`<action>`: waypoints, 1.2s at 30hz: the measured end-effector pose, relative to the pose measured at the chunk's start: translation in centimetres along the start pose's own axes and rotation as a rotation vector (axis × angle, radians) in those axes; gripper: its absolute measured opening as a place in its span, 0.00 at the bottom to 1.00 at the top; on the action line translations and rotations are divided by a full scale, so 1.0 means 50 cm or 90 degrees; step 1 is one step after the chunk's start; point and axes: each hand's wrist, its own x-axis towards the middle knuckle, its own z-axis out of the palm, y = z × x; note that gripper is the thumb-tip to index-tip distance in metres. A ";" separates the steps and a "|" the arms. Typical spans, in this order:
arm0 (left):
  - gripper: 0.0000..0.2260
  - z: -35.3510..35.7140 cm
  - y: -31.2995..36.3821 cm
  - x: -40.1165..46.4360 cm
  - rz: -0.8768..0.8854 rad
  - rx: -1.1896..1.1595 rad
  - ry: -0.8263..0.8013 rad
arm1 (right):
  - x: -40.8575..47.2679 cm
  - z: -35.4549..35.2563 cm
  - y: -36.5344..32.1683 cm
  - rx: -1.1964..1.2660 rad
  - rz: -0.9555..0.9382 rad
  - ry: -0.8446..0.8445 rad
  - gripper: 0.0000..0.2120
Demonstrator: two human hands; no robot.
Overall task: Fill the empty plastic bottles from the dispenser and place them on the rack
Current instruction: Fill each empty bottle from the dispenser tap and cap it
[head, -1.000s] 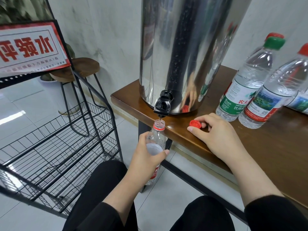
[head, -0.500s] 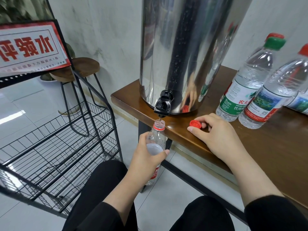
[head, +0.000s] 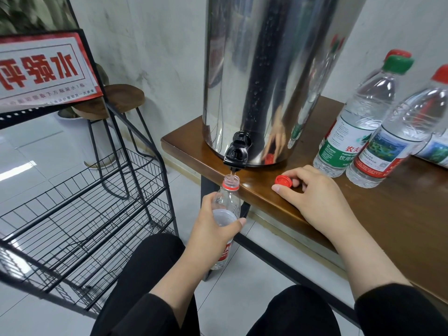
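Left hand [head: 213,229] grip: grasping one uncapped bottle [head: 226,214] at lower centre, mouth under the dispenser [head: 274,76] tap [head: 236,154]. Right hand [head: 312,200] grip: pinching one red cap [head: 283,181] on the worktop [head: 400,214]. Green-capped bottle [head: 356,117], right: label "饮用". Rack [head: 80,209] sign [head: 41,69], upper left: red characters, mirrored.

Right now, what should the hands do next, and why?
Probably keep the left hand holding the bottle under the black tap: water runs into its open mouth and it looks only partly full. The right hand has the red cap ready.
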 end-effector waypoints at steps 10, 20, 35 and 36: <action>0.29 0.001 -0.001 0.003 0.003 -0.005 -0.003 | 0.000 -0.001 -0.003 0.004 0.006 -0.004 0.15; 0.28 0.000 0.004 0.001 0.006 -0.002 -0.004 | -0.001 -0.002 -0.006 0.015 0.008 -0.003 0.14; 0.28 -0.003 0.005 0.002 -0.001 -0.013 -0.006 | -0.002 -0.004 -0.006 0.010 0.014 -0.009 0.15; 0.28 -0.003 0.004 0.002 -0.002 -0.012 -0.005 | -0.002 -0.005 -0.006 0.010 0.014 -0.010 0.15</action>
